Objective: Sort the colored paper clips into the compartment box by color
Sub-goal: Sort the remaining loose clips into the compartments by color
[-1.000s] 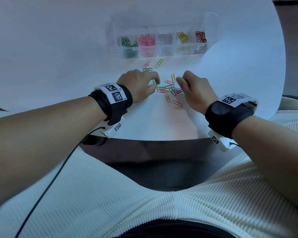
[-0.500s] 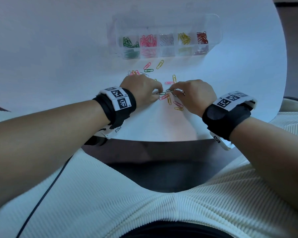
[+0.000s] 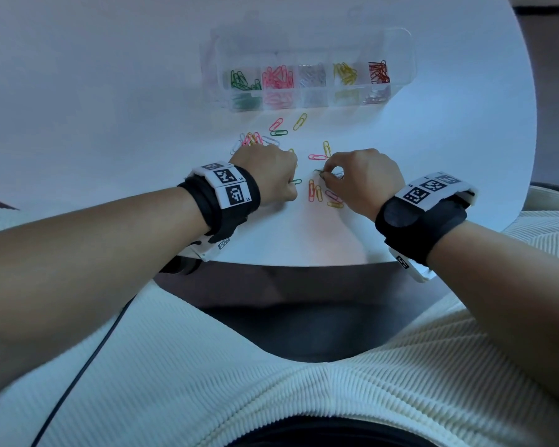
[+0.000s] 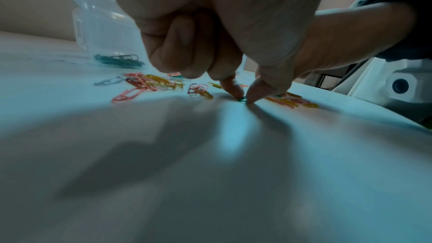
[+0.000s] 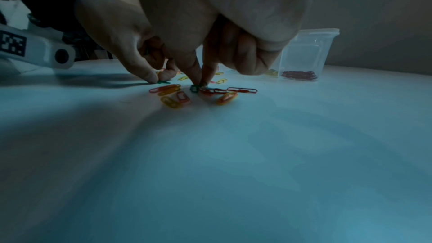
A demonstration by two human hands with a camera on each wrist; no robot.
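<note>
Loose coloured paper clips (image 3: 315,191) lie scattered on the white table (image 3: 110,124). A clear compartment box (image 3: 400,53) stands at the back, holding green, pink, silver, yellow and red clips in separate cells. My left hand (image 3: 293,183) pinches a green clip (image 3: 296,181) against the table, thumb and forefinger on it (image 4: 242,99). Just to the right, my right hand (image 3: 324,174) pinches a darker green clip (image 3: 319,171) between thumb and forefinger (image 5: 195,88). The other fingers of both hands are curled in.
More clips lie between the hands and the box: a mixed heap (image 3: 250,140) at the left, and pink, green and yellow ones (image 3: 299,121) near the box front. The table's near edge (image 3: 304,264) curves just behind my wrists. A black cable (image 3: 78,375) runs over my lap.
Both hands closed in on the middle of the pile until their fingertips nearly met. Now each pinches a green clip and a small gap has opened between them.
</note>
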